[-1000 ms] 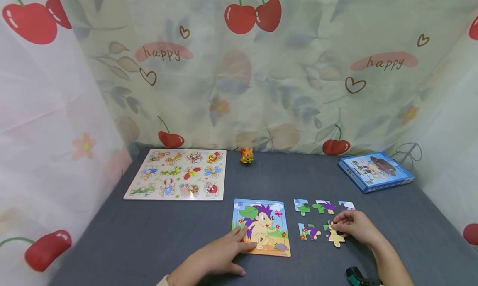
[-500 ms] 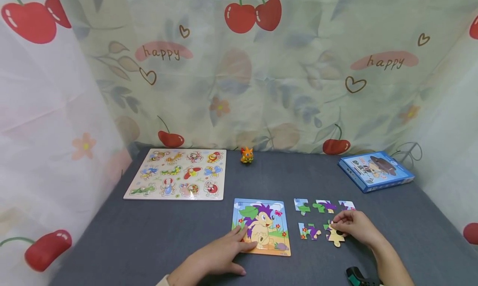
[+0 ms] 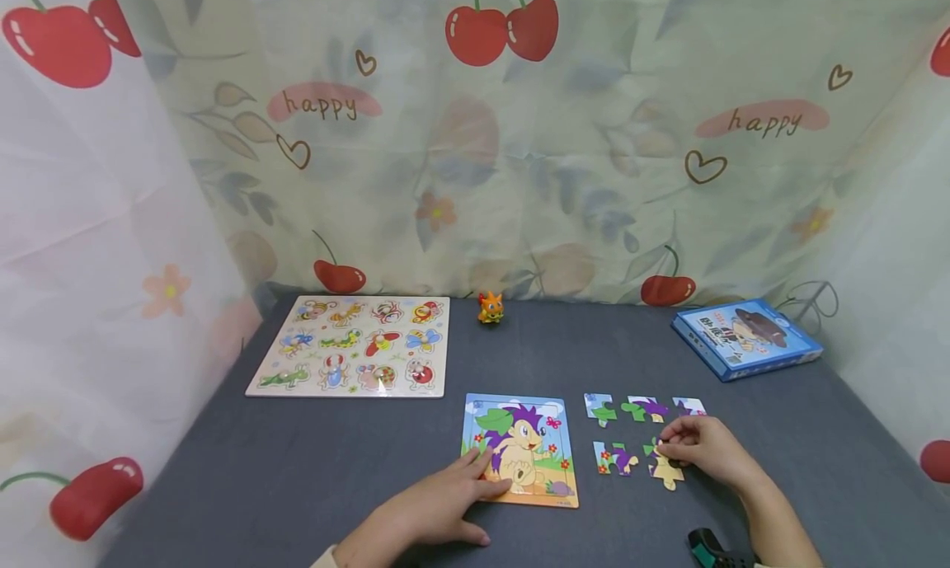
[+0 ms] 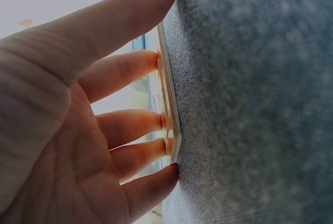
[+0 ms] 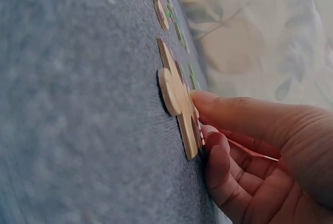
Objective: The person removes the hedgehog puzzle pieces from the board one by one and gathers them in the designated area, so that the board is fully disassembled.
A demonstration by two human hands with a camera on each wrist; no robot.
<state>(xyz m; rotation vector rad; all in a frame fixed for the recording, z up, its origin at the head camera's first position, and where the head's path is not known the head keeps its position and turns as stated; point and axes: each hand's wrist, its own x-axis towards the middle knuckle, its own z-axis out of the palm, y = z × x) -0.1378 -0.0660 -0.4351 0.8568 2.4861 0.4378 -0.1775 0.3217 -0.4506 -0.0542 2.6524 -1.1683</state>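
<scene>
- Puzzle [image 3: 530, 452] of a hedgehog lies flat on the dark table [image 3: 334, 477] in the head view, the left hand's [image 3: 449, 495] outstretched fingers resting on its lower left, probably to steady it.
- Loose pieces [image 3: 644, 410] lie in two rows to its right, likely for easy viewing; the right hand [image 3: 705, 450] pinches a tan piece [image 3: 670, 474] in the nearer row.
- Cloth [image 3: 534, 205] behind reads "happy" twice; lettering on the blue box [image 3: 750, 341] is too small to read, its brand unclear.
- Left wrist view: straight fingers meet the puzzle's edge, gripping nothing.
- Right wrist view: thumb and fingers hold the tan piece's edge; whether it is lifted cannot be told.
</scene>
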